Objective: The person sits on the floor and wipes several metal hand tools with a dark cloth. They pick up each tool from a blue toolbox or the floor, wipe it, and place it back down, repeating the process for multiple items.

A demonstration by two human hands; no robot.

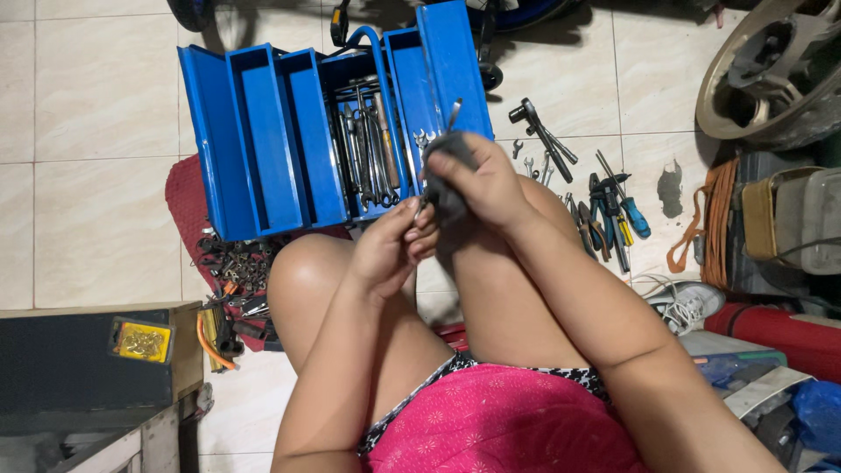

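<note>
I sit with my knees up over a tiled floor. My right hand (480, 180) grips a dark grey, cloth-like bundle (447, 198) with a thin metal tool tip (454, 112) sticking up out of it. My left hand (394, 245) pinches the lower end of that bundle, where a slim metal piece pokes out. Both hands meet just in front of an open blue metal toolbox (263, 140) whose middle tray holds several wrenches and pliers (368, 149).
Loose wrenches, pliers and screwdrivers (604, 215) lie on the floor at right, near an orange cord (714, 219) and a wheel rim (771, 70). A heap of small metal parts (241, 267) sits on a red mat at left. A dark box (88, 359) stands at lower left.
</note>
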